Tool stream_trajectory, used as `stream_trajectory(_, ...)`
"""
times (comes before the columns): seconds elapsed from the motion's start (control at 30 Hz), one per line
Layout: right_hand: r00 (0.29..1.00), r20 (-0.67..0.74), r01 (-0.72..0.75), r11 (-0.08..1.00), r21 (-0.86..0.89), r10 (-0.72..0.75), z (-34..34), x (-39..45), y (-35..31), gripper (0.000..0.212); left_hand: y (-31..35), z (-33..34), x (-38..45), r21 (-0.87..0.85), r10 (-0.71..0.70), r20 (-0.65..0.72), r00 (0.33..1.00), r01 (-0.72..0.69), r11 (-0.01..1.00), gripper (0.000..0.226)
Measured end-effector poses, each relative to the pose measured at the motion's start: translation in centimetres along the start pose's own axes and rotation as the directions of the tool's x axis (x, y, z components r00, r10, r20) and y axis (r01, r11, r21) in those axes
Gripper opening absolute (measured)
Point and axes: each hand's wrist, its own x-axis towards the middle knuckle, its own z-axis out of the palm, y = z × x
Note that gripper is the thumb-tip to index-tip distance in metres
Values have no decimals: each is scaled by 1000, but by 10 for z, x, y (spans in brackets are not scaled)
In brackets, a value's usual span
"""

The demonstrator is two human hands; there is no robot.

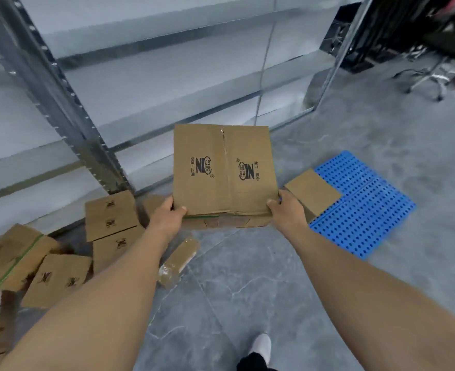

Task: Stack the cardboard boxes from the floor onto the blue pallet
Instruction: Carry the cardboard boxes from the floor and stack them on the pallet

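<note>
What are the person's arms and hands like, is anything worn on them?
Both forearms are bare, with no sleeves in view. The left hand and right hand wear no gloves, and no rings, watch or bands show. Thumbs are visible; most fingers are hidden.

**Printed marks on the boxes**

You are looking at the held cardboard box [224, 170], which is showing two black printed logos on its top flaps, each a bold "N"-like emblem with an ® sign and small Chinese characters too fine to read. The floor boxes [110, 214] are showing blurred, unreadable marks.
</note>
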Motion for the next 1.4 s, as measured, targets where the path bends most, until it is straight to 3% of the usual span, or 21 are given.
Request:
stream_trajectory(0.23, 969, -163, -172, 982, 80, 183, -112, 23, 99, 27, 81, 140, 5, 60, 90, 251, 964, -108, 992, 38)
stream_trajectory(0.6, 846, -309, -344, 888, 305, 434, -205, 36, 203, 35, 158, 290, 4, 184, 176, 450, 875, -284, 941, 36)
stream_trajectory(1.1, 615, -428, -441, 739, 510, 662, -252, 109, 281, 38, 239, 434, 75, 325, 154, 751, 642, -562, 761, 54)
stream_trajectory(1.4, 546, -408, -474, 671, 570, 732, -216, 173, 391, 34, 181, 554, 127, 343, 149, 810, 567, -665, 664, 43)
